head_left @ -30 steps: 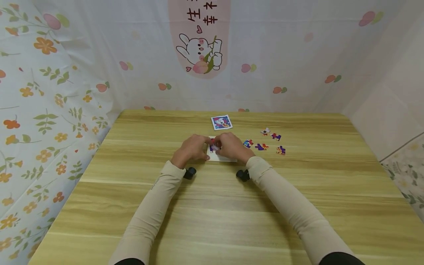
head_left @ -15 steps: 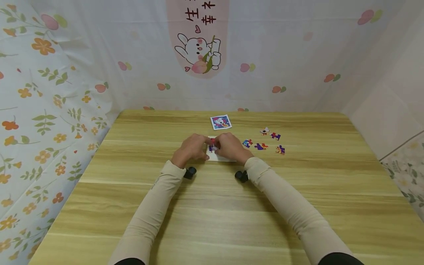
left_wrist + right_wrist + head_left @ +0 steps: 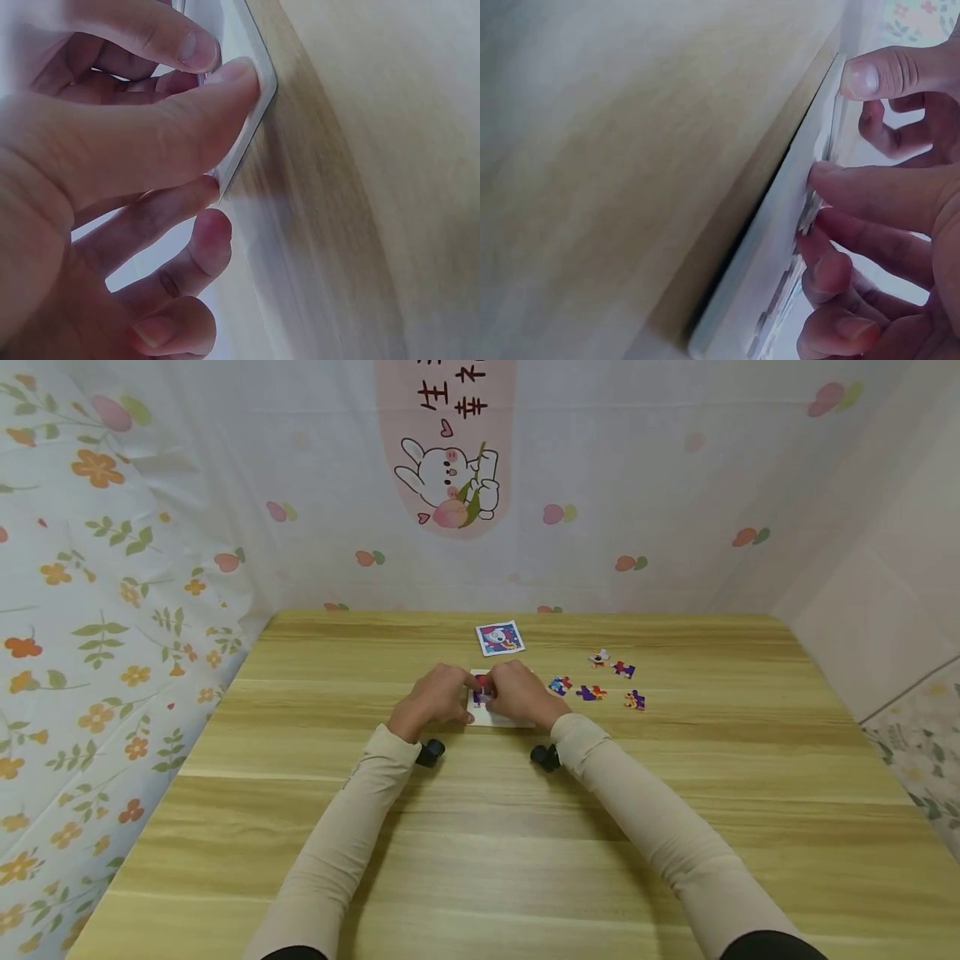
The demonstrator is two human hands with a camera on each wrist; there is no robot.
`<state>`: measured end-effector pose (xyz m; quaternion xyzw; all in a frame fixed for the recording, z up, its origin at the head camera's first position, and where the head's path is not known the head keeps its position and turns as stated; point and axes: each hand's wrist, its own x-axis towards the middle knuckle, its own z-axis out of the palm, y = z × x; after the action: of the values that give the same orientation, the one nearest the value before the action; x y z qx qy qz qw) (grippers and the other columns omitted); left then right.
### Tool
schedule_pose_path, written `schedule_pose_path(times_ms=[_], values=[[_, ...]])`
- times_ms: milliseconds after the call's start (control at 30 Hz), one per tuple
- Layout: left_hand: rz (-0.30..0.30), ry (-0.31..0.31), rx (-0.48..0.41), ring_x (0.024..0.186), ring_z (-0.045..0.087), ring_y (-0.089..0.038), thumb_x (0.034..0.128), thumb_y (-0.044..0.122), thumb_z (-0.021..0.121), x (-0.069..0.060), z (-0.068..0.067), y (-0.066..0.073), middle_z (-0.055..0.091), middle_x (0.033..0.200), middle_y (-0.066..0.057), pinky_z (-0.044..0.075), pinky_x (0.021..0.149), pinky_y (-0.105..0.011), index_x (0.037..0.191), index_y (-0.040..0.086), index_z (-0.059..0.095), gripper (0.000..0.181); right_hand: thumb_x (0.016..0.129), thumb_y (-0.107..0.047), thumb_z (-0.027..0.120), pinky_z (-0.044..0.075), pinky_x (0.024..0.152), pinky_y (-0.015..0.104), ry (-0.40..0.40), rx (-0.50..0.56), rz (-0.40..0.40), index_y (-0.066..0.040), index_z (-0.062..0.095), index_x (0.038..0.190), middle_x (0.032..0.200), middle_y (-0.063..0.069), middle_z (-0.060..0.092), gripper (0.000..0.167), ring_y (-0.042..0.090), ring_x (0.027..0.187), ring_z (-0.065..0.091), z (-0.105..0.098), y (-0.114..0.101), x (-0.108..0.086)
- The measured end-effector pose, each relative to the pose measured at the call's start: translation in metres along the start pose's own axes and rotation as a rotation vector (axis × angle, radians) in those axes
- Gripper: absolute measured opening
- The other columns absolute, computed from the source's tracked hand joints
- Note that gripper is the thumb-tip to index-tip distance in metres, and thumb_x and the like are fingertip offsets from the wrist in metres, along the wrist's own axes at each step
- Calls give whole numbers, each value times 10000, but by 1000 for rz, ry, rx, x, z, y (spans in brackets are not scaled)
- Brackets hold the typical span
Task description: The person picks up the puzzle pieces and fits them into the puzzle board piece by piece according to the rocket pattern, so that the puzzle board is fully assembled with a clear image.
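Note:
A small white puzzle board (image 3: 497, 720) lies flat on the table between both hands, with purple and red jigsaw pieces (image 3: 479, 698) in its left part. My left hand (image 3: 437, 695) grips the board's left side; in the left wrist view the thumb presses on the board's corner (image 3: 255, 45). From the right, my right hand (image 3: 519, 695) reaches over the board and covers much of it. Its thumb and fingertips pinch a jigsaw piece (image 3: 805, 219) at the board's surface, seen edge-on in the right wrist view. The piece's picture is mostly hidden by the fingers.
Behind the board lies a square picture card (image 3: 500, 638) with a cartoon animal. Several loose jigsaw pieces (image 3: 592, 692) are scattered right of the right hand. A patterned cloth (image 3: 322, 527) hangs along the far edge of the wooden table (image 3: 480, 843).
The right hand has shifted very slightly over the board, its fingertips still at the piece. The left hand keeps its place. Card and loose pieces lie as before.

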<state>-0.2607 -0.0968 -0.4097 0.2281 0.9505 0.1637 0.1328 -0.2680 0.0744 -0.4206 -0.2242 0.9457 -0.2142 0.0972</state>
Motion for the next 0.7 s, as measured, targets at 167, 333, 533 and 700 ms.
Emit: schedule_pose_path(times_ms=[167, 333, 533, 700], values=[[1, 1, 9, 1326, 559, -307, 783, 188, 861, 0, 2, -2, 650, 1382, -81, 486, 1077, -447, 1306, 89, 672, 565, 877, -126, 756, 512, 733, 286, 2, 21, -11, -36, 756, 1050, 906, 73, 723, 195, 172, 788, 594, 0, 3, 1], [16, 2, 16, 1328, 555, -323, 783, 191, 860, 1, 1, -1, 642, 1392, -96, 486, 1073, -452, 1324, 78, 659, 588, 897, -135, 742, 521, 757, 294, -2, 40, -1, -31, 749, 1108, 947, 81, 728, 235, 179, 809, 589, 0, 5, 0], [7, -15, 40, 1248, 584, -309, 790, 194, 859, 0, 1, -1, 650, 1351, -119, 517, 973, -415, 1324, 53, 655, 589, 889, -145, 753, 472, 702, 274, 7, 4, -20, -42, 769, 1063, 877, 68, 722, 203, 167, 758, 566, 1, 4, 2], [9, -15, 52, 1044, 564, -243, 798, 198, 852, 1, 1, -1, 665, 1318, -115, 460, 818, -347, 1320, 60, 662, 572, 877, -150, 769, 552, 770, 305, -9, -14, 12, -42, 776, 1048, 933, 77, 751, 202, 181, 794, 620, -1, 1, 5]])
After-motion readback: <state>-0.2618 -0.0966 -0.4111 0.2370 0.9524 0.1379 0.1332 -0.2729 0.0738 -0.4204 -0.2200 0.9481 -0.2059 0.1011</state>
